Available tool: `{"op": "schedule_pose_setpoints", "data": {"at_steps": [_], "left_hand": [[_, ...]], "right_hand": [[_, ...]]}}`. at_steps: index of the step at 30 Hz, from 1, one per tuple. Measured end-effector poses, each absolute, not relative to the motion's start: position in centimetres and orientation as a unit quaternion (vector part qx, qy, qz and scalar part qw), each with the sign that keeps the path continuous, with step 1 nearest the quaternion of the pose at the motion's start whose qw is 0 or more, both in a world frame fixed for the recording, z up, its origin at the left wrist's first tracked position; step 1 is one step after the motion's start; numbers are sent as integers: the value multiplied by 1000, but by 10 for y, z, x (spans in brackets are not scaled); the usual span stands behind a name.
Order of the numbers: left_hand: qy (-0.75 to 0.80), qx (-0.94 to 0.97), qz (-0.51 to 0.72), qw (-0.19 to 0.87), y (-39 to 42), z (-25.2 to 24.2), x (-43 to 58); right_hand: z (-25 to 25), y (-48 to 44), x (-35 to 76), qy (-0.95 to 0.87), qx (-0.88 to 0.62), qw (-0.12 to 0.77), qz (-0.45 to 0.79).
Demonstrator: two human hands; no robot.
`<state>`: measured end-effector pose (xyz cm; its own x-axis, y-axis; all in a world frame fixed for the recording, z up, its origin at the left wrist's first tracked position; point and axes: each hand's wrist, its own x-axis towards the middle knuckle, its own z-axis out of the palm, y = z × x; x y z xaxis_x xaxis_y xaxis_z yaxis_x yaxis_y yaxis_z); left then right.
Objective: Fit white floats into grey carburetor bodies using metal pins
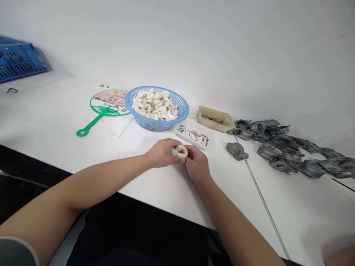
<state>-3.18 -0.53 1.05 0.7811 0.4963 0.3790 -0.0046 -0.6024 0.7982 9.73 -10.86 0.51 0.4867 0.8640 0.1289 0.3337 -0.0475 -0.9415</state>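
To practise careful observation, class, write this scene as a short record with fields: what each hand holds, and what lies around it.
Left hand: left hand, holding a white ring
Right hand: right hand, holding the same ring
Things: white tray of small metal pieces, just beyond the hands; blue basket of white rings
Rest: paper fan, beige tray, grey metal parts, blue crate, white table

No wording can be read here. Beyond the left hand (161,153), a paper fan (109,102) carries a pink panel (108,98) with lines of small print and, at its right edge, a QR code (124,109). The print is too small and blurred to make out.
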Motion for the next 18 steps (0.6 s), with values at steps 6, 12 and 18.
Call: {"op": "schedule_pose_setpoints", "data": {"at_steps": [6,12,18], "left_hand": [[151,841,290,430,-7,12,-31],[142,840,286,439,-6,11,-32],[144,841,285,437,-7,11,-33]], "right_hand": [[9,-110,95,-429,-682,531,262],[9,-110,95,-433,-687,521,263],[8,-110,95,-436,-675,535,262]]}}
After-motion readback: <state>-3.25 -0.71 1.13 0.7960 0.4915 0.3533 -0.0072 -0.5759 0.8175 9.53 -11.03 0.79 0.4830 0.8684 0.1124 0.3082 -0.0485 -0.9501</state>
